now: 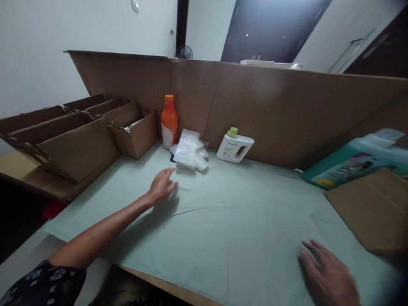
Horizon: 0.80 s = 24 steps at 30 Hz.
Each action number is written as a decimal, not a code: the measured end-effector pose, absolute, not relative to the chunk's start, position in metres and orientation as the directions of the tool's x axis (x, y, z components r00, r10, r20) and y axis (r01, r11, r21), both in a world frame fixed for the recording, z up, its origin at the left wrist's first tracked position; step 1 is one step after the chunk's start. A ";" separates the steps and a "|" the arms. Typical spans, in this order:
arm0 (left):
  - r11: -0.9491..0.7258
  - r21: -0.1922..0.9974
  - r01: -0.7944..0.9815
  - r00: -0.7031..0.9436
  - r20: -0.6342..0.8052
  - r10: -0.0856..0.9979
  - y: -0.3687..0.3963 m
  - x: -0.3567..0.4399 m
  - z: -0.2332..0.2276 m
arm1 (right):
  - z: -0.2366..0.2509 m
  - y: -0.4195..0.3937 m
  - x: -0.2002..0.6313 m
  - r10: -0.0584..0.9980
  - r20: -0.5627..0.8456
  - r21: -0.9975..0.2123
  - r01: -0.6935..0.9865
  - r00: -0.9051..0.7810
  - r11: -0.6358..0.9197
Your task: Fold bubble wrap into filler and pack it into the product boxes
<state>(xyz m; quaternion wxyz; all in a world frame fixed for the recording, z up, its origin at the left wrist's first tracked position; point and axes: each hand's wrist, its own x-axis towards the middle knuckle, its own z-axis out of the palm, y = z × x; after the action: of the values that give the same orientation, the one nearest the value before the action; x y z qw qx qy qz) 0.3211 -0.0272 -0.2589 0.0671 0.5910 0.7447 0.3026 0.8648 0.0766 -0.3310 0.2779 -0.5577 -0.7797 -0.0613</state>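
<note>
My left hand (162, 185) reaches over the pale green cloth (242, 221) with thumb and fingers apart and nothing in it. Just beyond its fingertips lies a crumpled heap of bubble wrap (188, 149), with a small dark edge showing under its left side. Behind the wrap stands an orange bottle (169, 121) with an orange cap. A white jug (234, 146) with a green cap and a handle stands to the right of the wrap. My right hand (328, 272), slightly blurred, is low over the cloth at the right, empty, its thumb apart from the fingers.
Open cardboard boxes (76, 148) line the left side. A tall cardboard panel (270, 110) closes off the back. At the right, a large jug of teal liquid (353, 161) leans behind a cardboard box (372, 208). The table's front edge (165, 287) runs below my hands.
</note>
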 end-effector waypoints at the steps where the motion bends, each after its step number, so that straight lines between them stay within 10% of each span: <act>1: 0.148 0.541 0.828 -0.349 0.290 0.891 -0.020 0.306 -0.260 | -0.323 0.084 0.827 0.831 0.483 -0.288 0.845 -0.277 0.450; 9: 0.057 0.652 0.756 -0.443 0.446 0.778 0.086 0.301 -0.261 | -0.290 0.161 0.546 0.807 0.388 -0.559 0.582 -0.445 0.590; 18: -0.141 0.663 0.735 -0.451 0.633 0.629 0.019 0.282 -0.225 | -0.284 0.151 0.508 0.855 0.263 -0.798 0.396 -0.447 0.453; 24: -0.171 0.641 0.748 -0.153 0.417 0.896 -0.072 0.382 -0.269 | -0.262 0.062 0.548 0.652 -0.127 -0.991 0.120 -0.748 -0.057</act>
<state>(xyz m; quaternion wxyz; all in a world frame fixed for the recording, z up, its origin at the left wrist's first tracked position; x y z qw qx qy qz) 0.3816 -0.0716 -0.2690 0.0900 0.6446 0.6376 0.4121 0.5483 0.0621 -0.2622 0.2000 -0.2934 -0.6570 0.6650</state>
